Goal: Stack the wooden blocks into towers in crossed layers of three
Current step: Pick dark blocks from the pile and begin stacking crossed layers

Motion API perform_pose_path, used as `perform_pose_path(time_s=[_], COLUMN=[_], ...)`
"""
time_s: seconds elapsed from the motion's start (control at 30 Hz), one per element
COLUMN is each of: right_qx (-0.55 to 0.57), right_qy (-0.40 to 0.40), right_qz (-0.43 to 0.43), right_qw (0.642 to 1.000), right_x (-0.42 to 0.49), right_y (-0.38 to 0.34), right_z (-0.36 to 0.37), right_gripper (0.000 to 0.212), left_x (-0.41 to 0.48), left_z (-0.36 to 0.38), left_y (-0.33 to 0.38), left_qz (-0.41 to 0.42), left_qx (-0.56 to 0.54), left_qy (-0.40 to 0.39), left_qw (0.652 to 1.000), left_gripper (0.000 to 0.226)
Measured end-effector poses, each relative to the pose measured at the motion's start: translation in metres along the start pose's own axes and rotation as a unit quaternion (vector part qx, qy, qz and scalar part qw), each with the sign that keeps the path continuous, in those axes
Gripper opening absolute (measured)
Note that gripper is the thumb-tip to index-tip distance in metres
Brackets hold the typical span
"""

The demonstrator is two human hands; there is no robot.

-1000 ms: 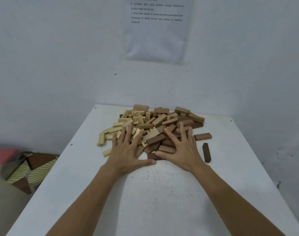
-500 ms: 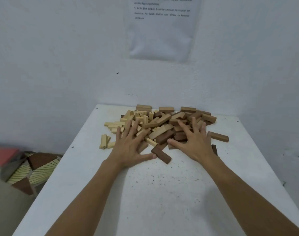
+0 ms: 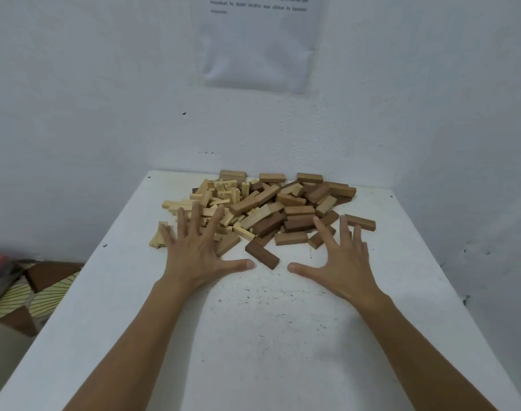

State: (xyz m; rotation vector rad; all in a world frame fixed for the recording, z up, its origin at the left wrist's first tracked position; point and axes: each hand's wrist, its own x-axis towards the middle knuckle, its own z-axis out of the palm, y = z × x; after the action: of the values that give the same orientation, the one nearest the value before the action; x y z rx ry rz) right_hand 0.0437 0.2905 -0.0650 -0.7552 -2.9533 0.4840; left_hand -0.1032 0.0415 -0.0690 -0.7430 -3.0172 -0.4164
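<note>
The blocks (image 3: 262, 209) lie heaped at the table's (image 3: 253, 336) far end. One dark block (image 3: 262, 255) juts nearest, slanting far-left to near-right, between both thumbs. Left hand (image 3: 200, 247) and right hand (image 3: 342, 259) are spread flat, holding nothing, about equally near it.

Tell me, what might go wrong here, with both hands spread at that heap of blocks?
1. The pale blocks by the left hand lie near the table edge; a sweep could knock them off.
2. The pile is a jumble of blocks resting on one another, so pulling one may tumble others.
3. The right hand could nudge the lone brown block further away.
</note>
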Motion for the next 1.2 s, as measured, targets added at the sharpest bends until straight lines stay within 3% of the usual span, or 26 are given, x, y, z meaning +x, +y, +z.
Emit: perform_pose_path(time_s=[0.3, 0.6, 0.8, 0.97, 1.1, 1.2], right_qx=[0.030, -0.045, -0.073, -0.061, 0.008, 0.049], right_qy=[0.011, 0.051, 0.036, 0.045, 0.059, 0.107], right_qz=[-0.020, -0.038, -0.036, -0.070, -0.074, -0.083], right_qw=[0.999, 0.997, 0.996, 0.995, 0.995, 0.990], right_x=[0.060, 0.090, 0.085, 0.068, 0.052, 0.041], right_y=[-0.014, -0.001, -0.006, -0.006, 0.009, 0.024], right_z=[0.004, -0.003, -0.008, -0.013, -0.023, -0.032], right_gripper=[0.119, 0.118, 0.111, 0.108, 0.082, 0.059], left_x=[0.035, 0.069, 0.079, 0.066, 0.050, 0.039], left_z=[0.005, -0.002, -0.011, -0.008, 0.000, 0.005], left_y=[0.008, -0.001, -0.001, 0.000, 0.010, 0.028], left_qz=[0.025, 0.053, 0.056, 0.085, 0.125, 0.188], left_qx=[-0.014, -0.065, -0.033, -0.004, -0.028, -0.036], left_qy=[-0.003, 0.012, -0.024, 0.003, 0.058, 0.112], left_qw=[1.000, 0.996, 0.998, 0.996, 0.990, 0.975], left_gripper=[0.129, 0.120, 0.112, 0.112, 0.110, 0.089])
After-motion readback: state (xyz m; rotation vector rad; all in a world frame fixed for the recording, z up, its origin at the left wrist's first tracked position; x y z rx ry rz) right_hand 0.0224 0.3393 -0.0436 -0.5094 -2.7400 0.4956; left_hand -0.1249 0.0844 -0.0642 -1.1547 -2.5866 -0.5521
